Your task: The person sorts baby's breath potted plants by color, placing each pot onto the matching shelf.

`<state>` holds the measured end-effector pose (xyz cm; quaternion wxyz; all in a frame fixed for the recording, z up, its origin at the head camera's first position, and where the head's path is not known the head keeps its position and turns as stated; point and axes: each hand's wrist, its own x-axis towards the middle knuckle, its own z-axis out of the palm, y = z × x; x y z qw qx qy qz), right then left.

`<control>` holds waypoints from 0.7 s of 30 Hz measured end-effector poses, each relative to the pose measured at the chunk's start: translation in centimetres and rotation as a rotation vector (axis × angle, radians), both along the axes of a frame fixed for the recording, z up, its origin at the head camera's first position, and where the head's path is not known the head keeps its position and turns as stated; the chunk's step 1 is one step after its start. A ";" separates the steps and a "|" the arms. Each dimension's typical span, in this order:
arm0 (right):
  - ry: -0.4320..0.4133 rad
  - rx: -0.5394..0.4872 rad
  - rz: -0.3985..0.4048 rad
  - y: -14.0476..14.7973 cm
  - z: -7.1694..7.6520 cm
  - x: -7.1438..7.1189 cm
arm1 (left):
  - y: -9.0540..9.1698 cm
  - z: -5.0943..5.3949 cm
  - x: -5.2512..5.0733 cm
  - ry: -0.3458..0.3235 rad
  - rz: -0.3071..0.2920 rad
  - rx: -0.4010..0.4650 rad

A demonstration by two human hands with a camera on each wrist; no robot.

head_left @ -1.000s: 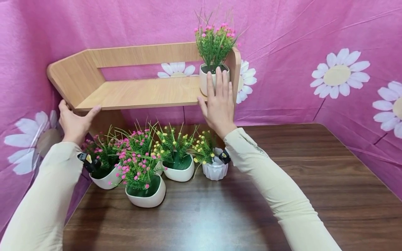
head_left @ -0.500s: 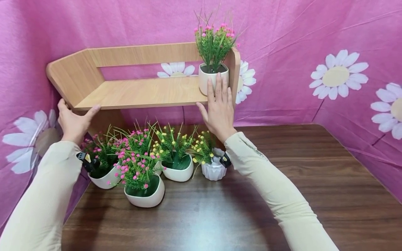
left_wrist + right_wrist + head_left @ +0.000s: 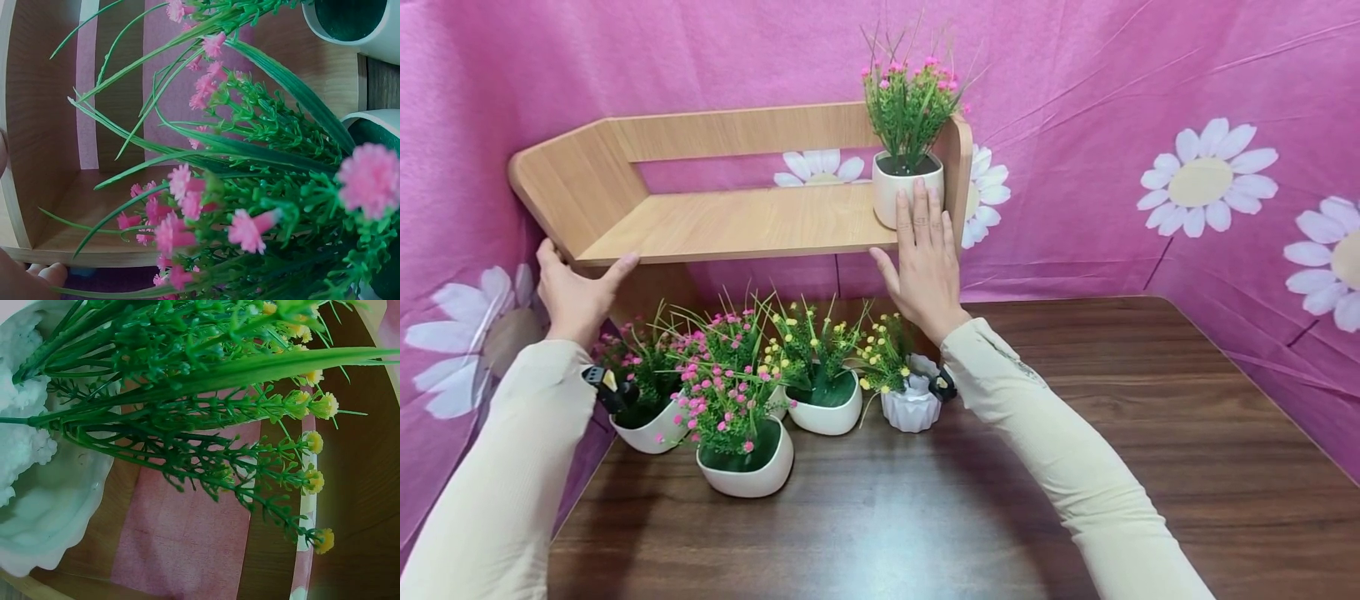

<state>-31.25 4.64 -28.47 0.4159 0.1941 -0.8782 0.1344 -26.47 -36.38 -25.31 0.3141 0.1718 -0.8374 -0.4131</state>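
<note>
In the head view, my left hand (image 3: 574,293) grips the lower left corner of a light wooden shelf unit (image 3: 730,223). Its thumb lies along the board's front edge, its fingers round the outer side; fingertips (image 3: 53,274) show at the left wrist view's lower corner. My right hand (image 3: 927,271), fingers straight, lies against the front of a pink-flowered potted plant (image 3: 910,117) at the board's right end. The thumb is by the board's front edge. I cannot tell how firmly the right hand touches. The plant's pot (image 3: 887,193) is white and upright, partly hidden by the fingers.
Below the board, on a dark wooden table (image 3: 1120,433), stand more potted plants: a pink-flowered one (image 3: 722,400) in front, another pink one (image 3: 651,417) at left, a yellow-flowered one (image 3: 823,392), and a yellow one in a fluted white pot (image 3: 912,408). Pink daisy-patterned cloth (image 3: 1075,208) hangs behind.
My right hand has slid slightly down the front of the pot, so more of the pot shows. The left hand keeps its place, and the shelf unit and plants look unmoved.
</note>
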 end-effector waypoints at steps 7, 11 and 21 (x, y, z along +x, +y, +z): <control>-0.008 -0.005 0.042 0.3 0.0 0.1 | 0.1 0.0 0.0 -0.002 -0.003 -0.004; 0.008 -0.050 0.127 0.6 0.4 0.5 | 0.1 0.1 0.0 -0.003 -0.004 0.002; 0.149 -0.148 0.345 2.5 2.1 2.2 | 0.1 0.1 0.1 -0.005 -0.007 0.012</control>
